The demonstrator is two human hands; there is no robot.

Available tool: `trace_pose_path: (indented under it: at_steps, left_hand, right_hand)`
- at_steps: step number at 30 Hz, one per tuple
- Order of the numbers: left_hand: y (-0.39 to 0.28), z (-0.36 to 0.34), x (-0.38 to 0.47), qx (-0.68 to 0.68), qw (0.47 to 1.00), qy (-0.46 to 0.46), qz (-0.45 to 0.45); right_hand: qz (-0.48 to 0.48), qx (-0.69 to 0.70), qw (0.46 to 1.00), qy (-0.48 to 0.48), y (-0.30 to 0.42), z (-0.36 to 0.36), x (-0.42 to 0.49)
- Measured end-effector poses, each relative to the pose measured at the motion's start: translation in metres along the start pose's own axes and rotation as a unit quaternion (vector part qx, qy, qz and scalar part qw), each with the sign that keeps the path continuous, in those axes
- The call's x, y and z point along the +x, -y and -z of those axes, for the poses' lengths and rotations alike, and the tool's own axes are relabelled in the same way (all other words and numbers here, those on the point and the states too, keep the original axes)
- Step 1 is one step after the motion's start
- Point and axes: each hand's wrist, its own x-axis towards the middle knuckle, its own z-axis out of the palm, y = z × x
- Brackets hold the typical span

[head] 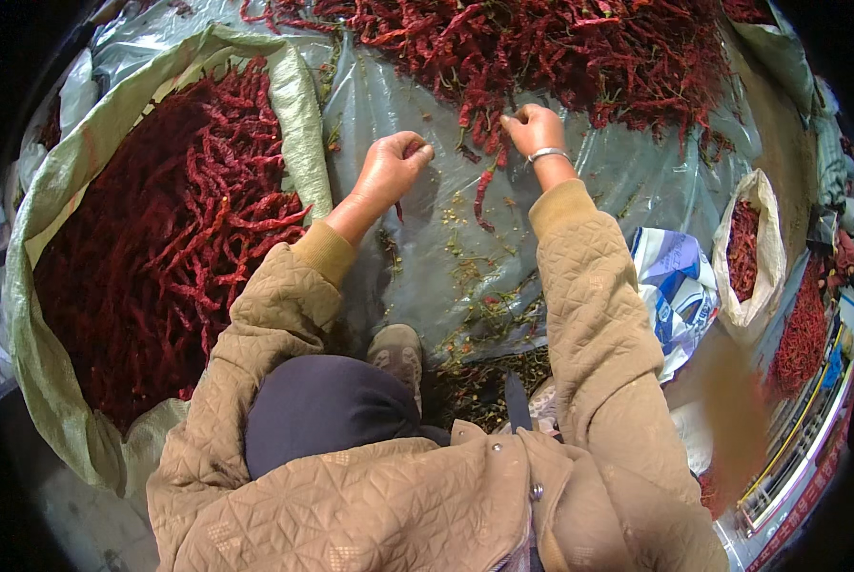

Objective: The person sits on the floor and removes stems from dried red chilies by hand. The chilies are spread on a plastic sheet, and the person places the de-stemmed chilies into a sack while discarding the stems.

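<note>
My left hand (390,166) is curled around a dried red chili pepper (411,149), part of it showing at the fingers and a red tip hanging below the palm. My right hand (536,130), with a metal bangle at the wrist, is at the near edge of a large heap of dried red chilies (541,50). Its thumb and forefinger come together beside a few stemmed chilies; whether they pinch one cannot be made out. Just below it, a single chili (483,200) lies on the clear plastic sheet (391,286). To the left stands a wide woven sack (302,136) full of chilies.
Broken stems and pale seeds (463,279) litter the sheet. On the right are a blue-and-white printed plastic bag (673,286) and a small white sack (774,250) holding chilies. More chilies (799,343) lie beyond. My shoe (396,354) is at the sheet's near edge.
</note>
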Motion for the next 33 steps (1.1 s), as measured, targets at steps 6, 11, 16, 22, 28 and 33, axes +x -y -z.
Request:
trace_pose_path:
  at_steps: [6, 11, 16, 22, 28, 33]
  left_hand:
    - [0.003, -0.024, -0.004, 0.166, 0.972, 0.023, -0.164]
    - [0.010, -0.039, 0.021, 0.396, 0.903, 0.092, -0.140]
    - [-0.020, -0.039, 0.001, -0.250, 0.935, 0.184, 0.173]
    - [-0.025, -0.073, -0.038, -0.142, 0.956, 0.235, 0.102]
    - [-0.009, -0.067, -0.009, 0.094, 0.992, 0.066, -0.059]
    - [0.007, -0.099, -0.012, 0.308, 0.937, 0.093, -0.134]
  right_hand:
    - [0.061, 0.023, 0.995, 0.080, -0.004, -0.046, -0.053]
    - [0.038, -0.011, 0.988, 0.147, -0.015, -0.037, -0.070]
    - [-0.136, 0.308, 0.931, 0.141, -0.003, 0.013, -0.079]
    - [-0.247, 0.634, 0.713, 0.168, -0.011, -0.003, -0.129]
    - [-0.246, 0.740, 0.621, 0.080, -0.133, 0.119, -0.107]
    - [-0.300, 0.746, 0.521, -0.287, -0.249, 0.232, -0.108]
